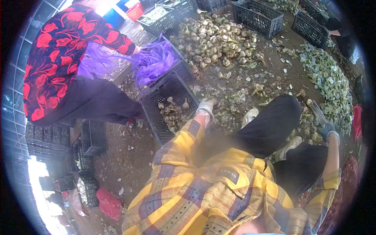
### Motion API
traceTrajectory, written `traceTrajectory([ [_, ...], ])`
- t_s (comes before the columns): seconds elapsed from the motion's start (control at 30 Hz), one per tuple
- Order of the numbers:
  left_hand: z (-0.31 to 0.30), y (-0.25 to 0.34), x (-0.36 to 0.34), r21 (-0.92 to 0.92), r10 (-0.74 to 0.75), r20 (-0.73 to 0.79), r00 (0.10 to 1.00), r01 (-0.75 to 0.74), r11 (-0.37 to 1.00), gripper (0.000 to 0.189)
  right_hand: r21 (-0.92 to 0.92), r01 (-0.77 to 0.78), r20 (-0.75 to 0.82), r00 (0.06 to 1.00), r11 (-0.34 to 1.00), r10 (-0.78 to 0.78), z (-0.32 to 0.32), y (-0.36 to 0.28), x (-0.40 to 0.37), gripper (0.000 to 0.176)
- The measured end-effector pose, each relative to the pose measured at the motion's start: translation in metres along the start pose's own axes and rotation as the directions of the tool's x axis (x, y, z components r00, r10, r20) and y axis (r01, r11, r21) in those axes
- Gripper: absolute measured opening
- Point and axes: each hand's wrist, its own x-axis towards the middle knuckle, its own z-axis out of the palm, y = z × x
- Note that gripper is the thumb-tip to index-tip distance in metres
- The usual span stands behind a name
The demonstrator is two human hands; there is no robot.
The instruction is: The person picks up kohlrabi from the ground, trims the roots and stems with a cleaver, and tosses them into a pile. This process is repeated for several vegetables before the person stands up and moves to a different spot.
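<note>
My left hand [206, 106], in a pale glove, is beside the right rim of a black plastic crate [152, 113]. Its fingers look curled, and whatever they hold is hard to see. Inside the crate lie several pale, dirt-covered bulb-shaped vegetables [172, 113]. On the far right, my right hand [328, 129] wears a grey-blue glove and is closed around a knife. The broad blade of the knife [317, 112] points up and away from me, over loose vegetables beside my legs.
Ahead is a big heap of bulb-shaped vegetables [219, 41]. Green leaf trimmings [327, 82] pile up on the right. Another person [62, 58] in a red-flowered top handles a purple net bag [156, 62] at a second crate. Crates [257, 18] stand at the back; scraps litter the ground.
</note>
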Motion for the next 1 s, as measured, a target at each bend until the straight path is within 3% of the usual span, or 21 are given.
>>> traceTrajectory([
  [0.07,0.0,-0.001,-0.003,-0.037,0.017,-0.025,1.0,-0.018,0.999,0.023,-0.005,0.067,-0.051,0.996,0.998,-0.067,0.012,0.02,0.015,0.036],
  [0.17,0.0,0.0,-0.002,-0.042,0.045,-0.03,0.999,-0.046,0.998,0.024,0.075,-0.065,0.027,0.998,0.995,0.064,-0.003,-0.001,0.0,0.034],
  [0.23,-0.002,0.001,-0.007,-0.037,0.049,-0.03,0.998,-0.05,0.998,0.025,0.05,-0.064,0.016,0.998,0.997,0.063,0.0,-0.003,-0.001,0.035],
  [0.4,-0.005,-0.004,0.0,-0.05,0.021,-0.044,0.999,-0.024,0.998,0.027,-0.232,0.016,-0.113,0.993,0.973,-0.043,0.018,0.021,0.027,0.043],
  [0.5,-0.006,-0.002,-0.01,-0.085,0.009,-0.001,1.0,-0.009,0.996,0.028,-0.228,0.09,-0.076,0.991,0.97,-0.11,0.005,0.007,0.009,0.043],
  [0.53,-0.007,-0.003,-0.008,-0.091,0.023,0.004,1.0,-0.022,0.996,0.028,-0.179,0.047,-0.021,0.998,0.983,-0.052,-0.004,-0.005,-0.002,0.042],
  [0.63,-0.007,-0.003,-0.009,-0.072,0.039,-0.007,0.999,-0.04,0.997,0.026,-0.271,0.163,-0.071,0.979,0.949,-0.189,0.015,0.022,0.025,0.04],
  [0.77,-0.011,-0.009,-0.004,-0.076,0.024,-0.001,1.0,-0.024,0.997,0.025,-0.103,-0.018,0.031,0.999,0.995,0.021,0.001,0.005,0.008,0.04],
  [0.87,-0.012,-0.007,-0.007,-0.071,0.011,0.008,1.0,-0.01,0.997,0.024,-0.007,-0.115,0.066,0.991,0.993,0.115,-0.012,-0.012,-0.011,0.051],
  [0.93,-0.013,-0.008,-0.007,-0.057,0.02,0.01,1.0,-0.019,0.998,0.024,0.076,-0.103,0.093,0.991,0.992,0.096,-0.014,-0.014,-0.017,0.051],
  [1.0,-0.016,-0.012,0.0,-0.041,0.051,0.007,0.999,-0.051,0.998,0.025,-0.027,-0.032,-0.002,0.999,0.999,0.032,-0.002,0.002,-0.002,0.05],
])
